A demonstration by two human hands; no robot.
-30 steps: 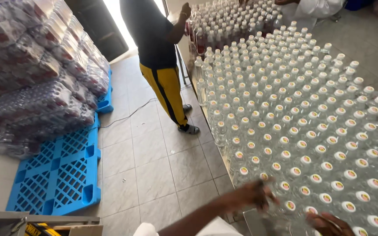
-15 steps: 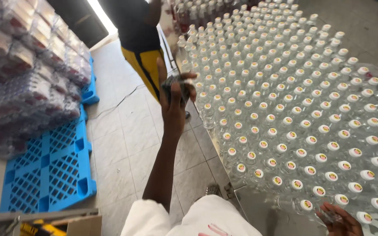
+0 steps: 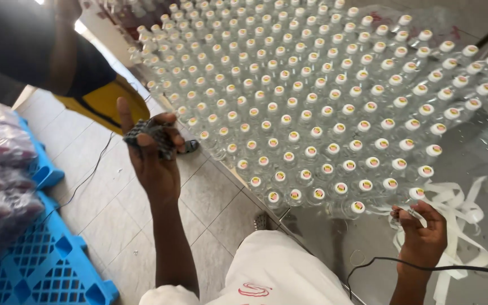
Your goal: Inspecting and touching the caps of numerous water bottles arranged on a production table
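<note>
— Two hands in the head view. Left hand (image 3: 152,158) raised over the tiled floor (image 3: 114,226), left of the table edge, fingers curled round a small dark checkered object (image 3: 152,137), thumb pointing up.

— And the right?

— Right hand (image 3: 422,231) low at the near right, over the metal table (image 3: 481,152), fingers pinched on a white strap (image 3: 453,206). Loose loops of that strap lying on the tabletop just right of the hand.

— Near that hand?

— Many clear plastic bottles (image 3: 312,107) with white caps, packed upright in rows, filling the table from the near edge to the far end. Nearest row just beyond the right hand's fingertips. Hard to tell whether touching.

— Anything crossing the near side?

— Thin black cable (image 3: 447,266) running across the near right, passing over the right wrist.

— Farther left?

— Another person (image 3: 57,62) at the far left, dark top and yellow trousers, one arm up beside the far bottles. Blue plastic pallet (image 3: 40,265) on the floor at the near left, with wrapped packs (image 3: 1,181) stacked on it. Thin dark cord trailing over the tiles between pallet and table.

— Near centre?

— White garment (image 3: 266,271) with a red mark, at the bottom edge.
</note>
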